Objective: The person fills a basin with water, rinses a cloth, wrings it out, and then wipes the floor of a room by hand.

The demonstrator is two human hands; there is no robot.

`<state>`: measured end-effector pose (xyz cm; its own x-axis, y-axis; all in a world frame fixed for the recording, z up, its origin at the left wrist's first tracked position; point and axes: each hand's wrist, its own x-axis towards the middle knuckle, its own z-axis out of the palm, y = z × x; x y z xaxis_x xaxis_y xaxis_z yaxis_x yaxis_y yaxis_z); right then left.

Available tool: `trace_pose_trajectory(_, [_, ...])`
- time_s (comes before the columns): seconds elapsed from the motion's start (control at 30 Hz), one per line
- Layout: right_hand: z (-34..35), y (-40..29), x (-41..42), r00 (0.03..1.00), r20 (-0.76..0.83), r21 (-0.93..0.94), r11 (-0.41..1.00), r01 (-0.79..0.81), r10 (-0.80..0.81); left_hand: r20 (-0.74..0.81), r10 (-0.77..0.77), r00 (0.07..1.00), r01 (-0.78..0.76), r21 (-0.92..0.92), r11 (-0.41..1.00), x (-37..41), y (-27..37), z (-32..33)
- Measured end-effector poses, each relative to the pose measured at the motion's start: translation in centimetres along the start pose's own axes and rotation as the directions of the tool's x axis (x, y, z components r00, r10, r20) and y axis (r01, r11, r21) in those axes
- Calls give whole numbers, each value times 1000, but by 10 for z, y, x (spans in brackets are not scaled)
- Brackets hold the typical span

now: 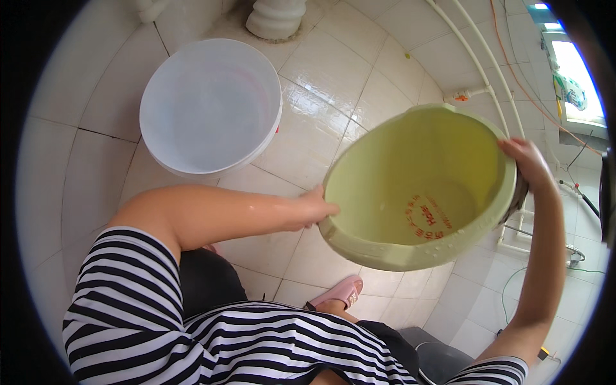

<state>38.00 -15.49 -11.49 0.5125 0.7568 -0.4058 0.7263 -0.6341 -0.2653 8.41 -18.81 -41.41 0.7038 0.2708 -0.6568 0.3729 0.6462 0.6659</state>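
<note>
A large pale green plastic basin (385, 187) is held up in the air, tilted so that its inside faces me. Red printing marks its inner bottom, and water drops cling to the lower rim. My left hand (318, 209) grips the left end of the rim, thumb over the edge. On the right end, my right hand (524, 159) has hold of the rim from the outer side. To the left, apart from the basin, a round white plastic bucket (211, 103) stands on the tiled floor; how full it is cannot be made out.
Shiny wet patches show on the floor tiles (317, 96). A thick white drainpipe (275, 18) rises at the back. Thin pipes with an orange-handled valve (461, 96) run along the right wall. My foot wears a pink slipper (342, 293); a dark grey container (440, 363) sits at lower right.
</note>
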Motion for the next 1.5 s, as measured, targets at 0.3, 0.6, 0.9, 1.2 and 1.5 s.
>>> trace_pose_trajectory(0.3, [45,81,-39,984,-90,443,879,176,-152,-606,531,592,-576,142,805,-100,100,-65])
trace_pose_trajectory(0.6, [104,-54,-17,924,-96,658,673,337,-369,-677,670,304,-852,121,509,-238,84,-131])
trace_pose_trajectory(0.9, [130,-139,-26,857,65,-6,859,512,-511,-824,551,128,-864,180,470,-281,3,-180])
trace_pose_trajectory(1.2, [50,-121,-48,918,40,788,578,213,-394,-783,604,-150,-238,622,746,-303,17,-183])
trace_pose_trajectory(1.5, [110,-13,-56,878,178,981,154,-121,-443,72,899,433,-480,862,163,-221,124,56])
